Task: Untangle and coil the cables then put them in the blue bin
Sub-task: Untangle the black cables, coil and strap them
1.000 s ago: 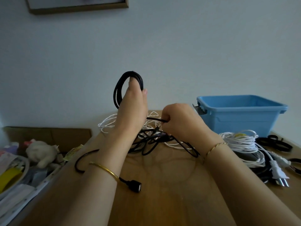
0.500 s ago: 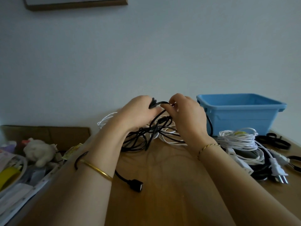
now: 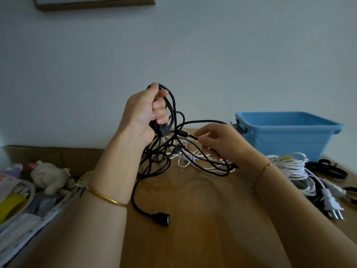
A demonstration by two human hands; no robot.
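Note:
My left hand (image 3: 144, 115) is raised above the wooden table (image 3: 193, 219) and grips a bunch of black cable (image 3: 172, 105) loops. The rest of that black cable hangs down into a tangle with thin white cable (image 3: 195, 157) on the table. One black end with a USB socket (image 3: 162, 219) lies near my left forearm. My right hand (image 3: 220, 142) is low beside the tangle and pinches a black strand near a small plug end. The blue bin (image 3: 286, 132) stands at the back right.
A coiled white power cable with a plug (image 3: 289, 167) and black straps (image 3: 328, 169) lie in front of the bin. Left of the table sits a box of clutter with a white plush toy (image 3: 48, 176). The wall is close behind.
My left hand rose from the tangle, lifting the black loops. My right hand moved down and to the right, off the top of the bundle, and now pinches a lower strand.

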